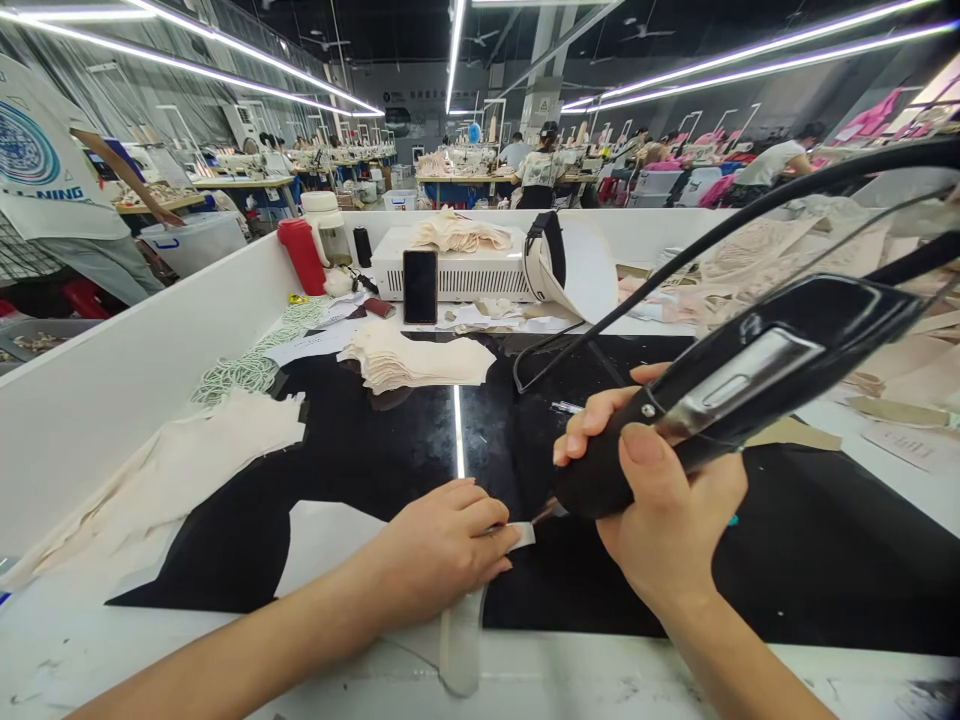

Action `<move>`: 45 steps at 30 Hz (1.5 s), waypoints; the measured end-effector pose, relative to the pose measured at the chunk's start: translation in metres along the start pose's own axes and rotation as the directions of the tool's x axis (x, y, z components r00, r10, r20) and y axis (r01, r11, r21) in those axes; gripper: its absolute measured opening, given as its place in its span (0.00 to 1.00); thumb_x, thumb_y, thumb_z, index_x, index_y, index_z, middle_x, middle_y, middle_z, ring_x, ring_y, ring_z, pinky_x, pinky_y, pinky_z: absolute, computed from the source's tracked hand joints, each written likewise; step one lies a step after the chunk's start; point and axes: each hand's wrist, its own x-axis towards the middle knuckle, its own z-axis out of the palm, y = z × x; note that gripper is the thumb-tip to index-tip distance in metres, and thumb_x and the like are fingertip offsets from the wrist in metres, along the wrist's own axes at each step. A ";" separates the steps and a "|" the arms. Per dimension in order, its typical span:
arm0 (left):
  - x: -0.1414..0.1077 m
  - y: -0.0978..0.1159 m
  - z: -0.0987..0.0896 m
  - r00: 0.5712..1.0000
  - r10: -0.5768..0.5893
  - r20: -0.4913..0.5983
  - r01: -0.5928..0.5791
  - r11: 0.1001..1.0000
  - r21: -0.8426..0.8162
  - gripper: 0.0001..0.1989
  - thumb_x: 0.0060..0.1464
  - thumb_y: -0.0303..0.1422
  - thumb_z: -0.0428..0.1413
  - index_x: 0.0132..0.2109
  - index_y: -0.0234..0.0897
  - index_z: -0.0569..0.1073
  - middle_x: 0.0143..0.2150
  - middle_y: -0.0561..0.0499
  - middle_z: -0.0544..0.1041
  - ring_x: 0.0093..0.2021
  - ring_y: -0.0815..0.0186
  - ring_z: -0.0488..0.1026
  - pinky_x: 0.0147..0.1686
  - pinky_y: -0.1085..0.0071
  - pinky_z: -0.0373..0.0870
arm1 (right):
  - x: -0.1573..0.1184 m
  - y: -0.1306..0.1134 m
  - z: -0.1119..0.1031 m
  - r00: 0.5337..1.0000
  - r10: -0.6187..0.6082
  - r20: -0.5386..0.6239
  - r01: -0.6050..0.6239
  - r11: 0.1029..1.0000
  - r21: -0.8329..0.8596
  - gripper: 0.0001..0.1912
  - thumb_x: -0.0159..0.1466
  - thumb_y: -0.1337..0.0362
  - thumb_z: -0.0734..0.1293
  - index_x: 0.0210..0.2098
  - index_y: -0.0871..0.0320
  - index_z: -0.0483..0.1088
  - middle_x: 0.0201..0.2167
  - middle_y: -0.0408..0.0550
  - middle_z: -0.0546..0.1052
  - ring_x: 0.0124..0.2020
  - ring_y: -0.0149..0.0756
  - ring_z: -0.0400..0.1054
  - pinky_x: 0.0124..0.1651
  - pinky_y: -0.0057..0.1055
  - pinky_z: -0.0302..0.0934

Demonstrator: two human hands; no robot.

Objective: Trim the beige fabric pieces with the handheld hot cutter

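My right hand [667,500] is wrapped round a black handheld tool [720,400] with a silver panel and a black cord. The tool's narrow metal tip [551,510] points down-left, close to a small pale piece [525,535]. Fingers pressed together, my left hand [442,540] holds that pale piece down against the black mat [585,590]. Under and beside my left hand lie a white sheet [322,540] and a pale rounded strip [460,650] that reaches the table's front edge. Past my hands, a stack of cream fabric pieces [420,360] rests on the mat.
Cream fabric [187,460] and green cord [247,360] lie at the left. Behind are a phone [420,285], a white vented box [390,265], a red bottle [301,258] and a clear visor [585,265]. More fabric piles up at right. A person [60,170] stands beyond the left wall.
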 end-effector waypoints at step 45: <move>-0.017 0.002 -0.010 0.999 -0.043 -0.026 0.042 0.997 -0.071 0.08 0.80 0.30 0.60 0.60 0.34 0.81 0.55 0.44 0.86 0.55 0.58 0.84 0.66 0.57 0.80 | -0.017 -0.008 -0.010 1.000 0.030 0.003 -0.030 0.999 -0.032 0.25 0.65 0.50 0.87 0.52 0.48 0.75 0.32 0.36 0.81 0.26 0.35 0.76 0.31 0.35 0.76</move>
